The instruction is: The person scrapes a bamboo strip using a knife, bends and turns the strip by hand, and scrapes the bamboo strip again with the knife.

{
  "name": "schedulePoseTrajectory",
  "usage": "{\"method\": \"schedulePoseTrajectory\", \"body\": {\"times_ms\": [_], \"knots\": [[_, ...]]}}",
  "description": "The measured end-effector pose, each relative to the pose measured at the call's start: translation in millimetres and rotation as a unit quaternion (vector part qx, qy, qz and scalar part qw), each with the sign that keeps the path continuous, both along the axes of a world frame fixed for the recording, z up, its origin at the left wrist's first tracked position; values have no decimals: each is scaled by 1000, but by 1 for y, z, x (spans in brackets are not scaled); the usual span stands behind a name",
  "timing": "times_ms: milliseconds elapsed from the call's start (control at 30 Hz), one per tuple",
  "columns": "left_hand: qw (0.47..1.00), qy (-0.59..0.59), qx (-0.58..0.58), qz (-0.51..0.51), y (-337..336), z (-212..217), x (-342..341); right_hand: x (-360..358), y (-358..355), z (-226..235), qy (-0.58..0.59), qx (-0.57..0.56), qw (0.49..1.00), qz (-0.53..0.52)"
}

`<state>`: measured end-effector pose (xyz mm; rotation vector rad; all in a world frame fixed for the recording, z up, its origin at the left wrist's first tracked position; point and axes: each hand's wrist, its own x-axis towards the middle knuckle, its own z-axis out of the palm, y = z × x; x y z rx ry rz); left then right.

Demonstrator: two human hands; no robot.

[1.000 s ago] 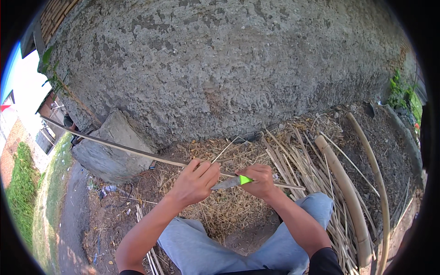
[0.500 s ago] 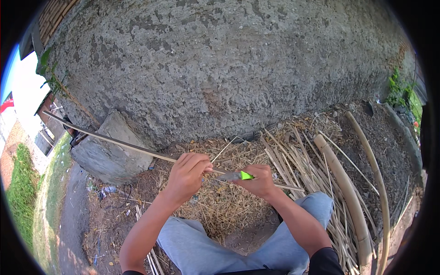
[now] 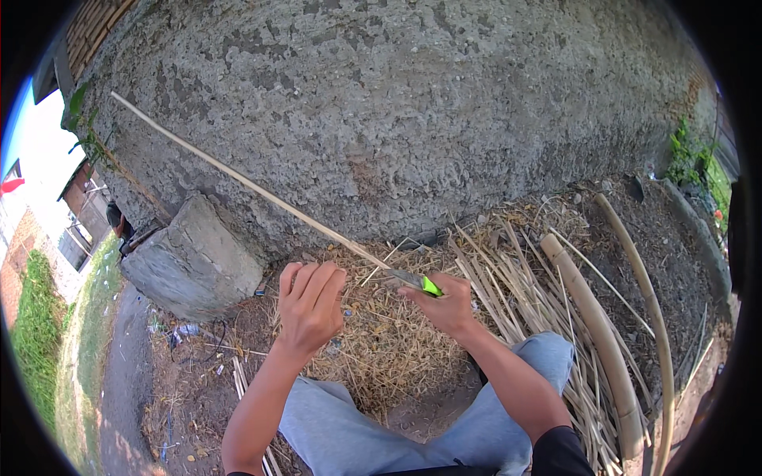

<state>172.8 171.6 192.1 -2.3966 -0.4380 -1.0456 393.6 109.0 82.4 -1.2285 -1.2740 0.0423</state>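
Long thin pale bamboo strip point(image 3: 238, 178) runs diagonally from upper left, across the rough grey wall point(image 3: 413, 103), down to the right hand point(image 3: 444, 305). Its lower end meets the blade of a knife with a bright green handle point(image 3: 418, 282), which the right hand's fingers clamp. Left hand point(image 3: 308, 305) is just left of the strip's lower end, fingers extended and loosely together, holding nothing, not touching the strip. Below: dry straw shavings point(image 3: 389, 349), grey concrete block point(image 3: 190, 258) left, thick curved bamboo poles point(image 3: 595, 325) right.
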Motion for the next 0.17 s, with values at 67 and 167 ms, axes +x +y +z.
{"method": "schedulePoseTrajectory", "body": {"times_ms": [67,167], "knots": [[994,-42,-76,60,-1,-10,2,2,2,-4,19,-18,1000,-13],[955,-72,-252,140,-4,-33,-5,1,3,-6,55,17,998,-35]]}}
